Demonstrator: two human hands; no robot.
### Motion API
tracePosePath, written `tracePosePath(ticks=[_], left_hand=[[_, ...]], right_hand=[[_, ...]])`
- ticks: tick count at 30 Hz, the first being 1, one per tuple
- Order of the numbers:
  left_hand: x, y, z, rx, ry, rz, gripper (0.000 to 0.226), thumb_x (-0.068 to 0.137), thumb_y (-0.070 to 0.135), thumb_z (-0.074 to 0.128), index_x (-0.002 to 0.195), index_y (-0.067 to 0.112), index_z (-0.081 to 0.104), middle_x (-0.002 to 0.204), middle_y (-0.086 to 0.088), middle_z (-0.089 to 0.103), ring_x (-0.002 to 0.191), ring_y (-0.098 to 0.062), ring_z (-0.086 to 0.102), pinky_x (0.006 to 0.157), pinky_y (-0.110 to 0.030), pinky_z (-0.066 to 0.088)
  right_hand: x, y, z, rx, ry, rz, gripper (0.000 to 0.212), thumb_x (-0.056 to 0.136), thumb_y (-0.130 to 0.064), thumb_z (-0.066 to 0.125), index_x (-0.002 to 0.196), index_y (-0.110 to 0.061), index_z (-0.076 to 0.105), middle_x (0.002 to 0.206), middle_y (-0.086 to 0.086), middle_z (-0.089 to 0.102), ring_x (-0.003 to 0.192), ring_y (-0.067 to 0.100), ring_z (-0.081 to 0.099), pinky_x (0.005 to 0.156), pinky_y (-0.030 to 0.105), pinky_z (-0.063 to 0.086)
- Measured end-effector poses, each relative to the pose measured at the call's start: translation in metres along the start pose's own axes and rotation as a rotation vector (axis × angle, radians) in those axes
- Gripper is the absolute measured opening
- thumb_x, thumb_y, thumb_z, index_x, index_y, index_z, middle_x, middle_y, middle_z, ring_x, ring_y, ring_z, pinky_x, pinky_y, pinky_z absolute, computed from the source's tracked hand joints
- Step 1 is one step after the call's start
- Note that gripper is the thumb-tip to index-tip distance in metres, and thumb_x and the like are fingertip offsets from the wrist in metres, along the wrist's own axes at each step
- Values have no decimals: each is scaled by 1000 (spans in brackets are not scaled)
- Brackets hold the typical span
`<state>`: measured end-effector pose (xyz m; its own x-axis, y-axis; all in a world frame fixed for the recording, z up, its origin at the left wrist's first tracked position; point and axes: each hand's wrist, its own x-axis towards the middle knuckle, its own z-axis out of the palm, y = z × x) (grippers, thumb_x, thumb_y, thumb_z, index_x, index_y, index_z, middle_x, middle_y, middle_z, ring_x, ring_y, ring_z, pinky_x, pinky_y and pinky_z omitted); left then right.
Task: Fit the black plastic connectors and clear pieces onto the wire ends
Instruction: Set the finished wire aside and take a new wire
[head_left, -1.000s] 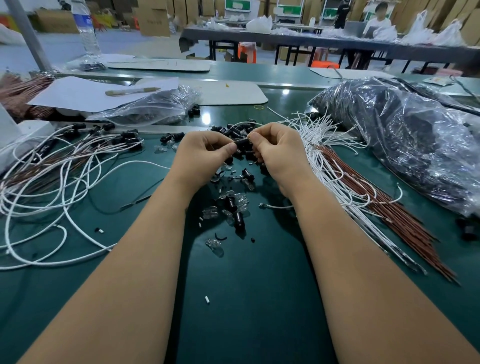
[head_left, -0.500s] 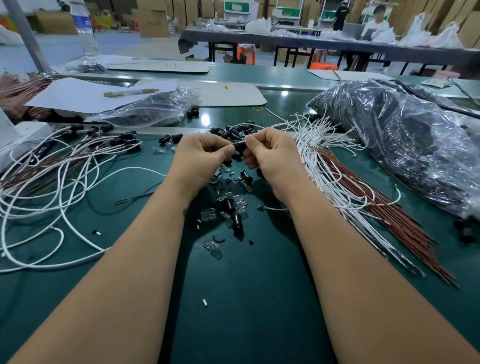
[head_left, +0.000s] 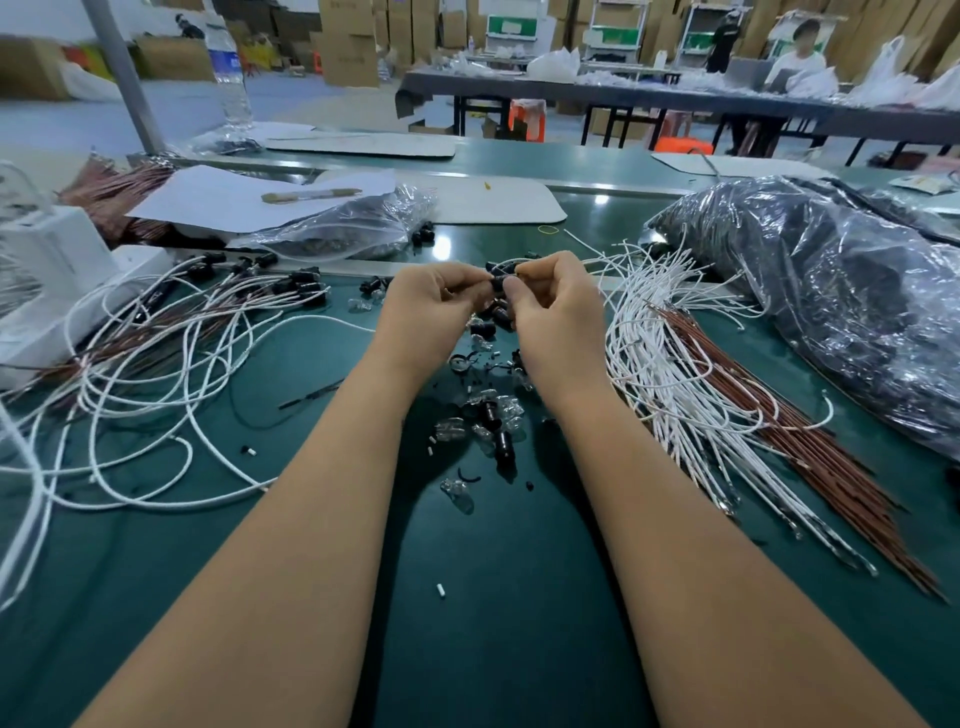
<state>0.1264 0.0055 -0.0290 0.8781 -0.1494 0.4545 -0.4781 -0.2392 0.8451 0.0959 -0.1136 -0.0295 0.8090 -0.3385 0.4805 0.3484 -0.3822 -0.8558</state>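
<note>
Green table (head_left: 498, 597): wires (head_left: 675, 364) and bags (head_left: 831, 291) flank both hands (head_left: 498, 306).

green table (head_left: 498, 597), white wires (head_left: 670, 364), seemingly black connector (head_left: 500, 283).

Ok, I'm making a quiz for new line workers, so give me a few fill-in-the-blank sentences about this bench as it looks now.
1. Both hands, the left hand and the right hand, pinch a small ____ connector between them.
2. The straight bundle of white and brown wires lies to the person's ____.
3. The loose clear pieces lie on the ____ mat.
4. A water ____ stands at the far left.

Missing words: black; right; green; bottle
</note>
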Motion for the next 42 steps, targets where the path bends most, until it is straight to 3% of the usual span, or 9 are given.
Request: tracePosePath(ticks=[5,8,10,18,22,25,30,36,42], left_hand=[[2,2,-16,209,-242,-140,20,99,19,51,107,20,70,66,2,65,60,-14,49,60,-25,43],[-6,-1,-35,361,-299,-154,23,100,23,49,89,21,69,62,6,61,49,-9,44,52,-22,39],[-14,-5,-51,411,-293,-163,23,99,24,49,87,20,69,64,1,59,47,-9,40,50,-24,36],[-8,-17,-147,814,464,52,28,99,22,47,100,8,71,85,-16,71,74,-34,61,62,-35,44],[3,-33,-169,1072,293,-217,32,99,25,44,118,8,65,106,-19,67,97,-38,57,80,-41,47],[7,-37,-157,1276,238,-331,52,93,21,47,143,12,36,144,-18,35,129,-36,29,102,-47,28],[16,-19,-97,1086,201,9,55,81,14,52,135,26,50,144,-10,36,131,-33,26,104,-51,23],[13,-11,-15,650,-5,-138,36,89,19,49,118,35,63,136,4,50,128,-25,27,102,-42,23],[6,-12,20,304,23,-288,37,88,13,46,116,30,64,127,-3,54,131,-23,22,106,-46,34]], right_hand=[[-2,0,-4,26,182,-50,9,93,-8,60,94,-16,55,80,-14,56,69,-13,52,66,6,41],[-4,-3,-1,34,325,-91,8,93,-10,59,99,-15,55,82,-16,55,72,-11,53,68,5,42],[-7,-4,4,-20,252,-136,8,94,-11,59,100,-15,56,84,-15,56,74,-4,54,70,5,42],[-12,3,8,-249,49,-279,14,92,-1,53,104,-6,59,85,-2,55,72,-1,49,66,1,36],[-7,6,3,-273,21,-209,16,92,-1,52,103,-7,62,92,3,61,80,12,54,71,10,40],[-5,7,-2,-285,47,-164,17,92,-2,50,102,-9,62,91,2,61,80,14,54,67,10,37],[5,9,-21,-314,172,-79,22,93,-2,44,103,-11,62,96,2,63,84,17,56,65,20,41],[22,23,-55,-560,172,113,37,89,4,40,113,-9,63,115,11,62,102,27,56,76,31,43],[20,21,-42,-799,-74,7,23,94,-26,51,82,-11,64,82,6,63,81,27,56,71,32,44]])
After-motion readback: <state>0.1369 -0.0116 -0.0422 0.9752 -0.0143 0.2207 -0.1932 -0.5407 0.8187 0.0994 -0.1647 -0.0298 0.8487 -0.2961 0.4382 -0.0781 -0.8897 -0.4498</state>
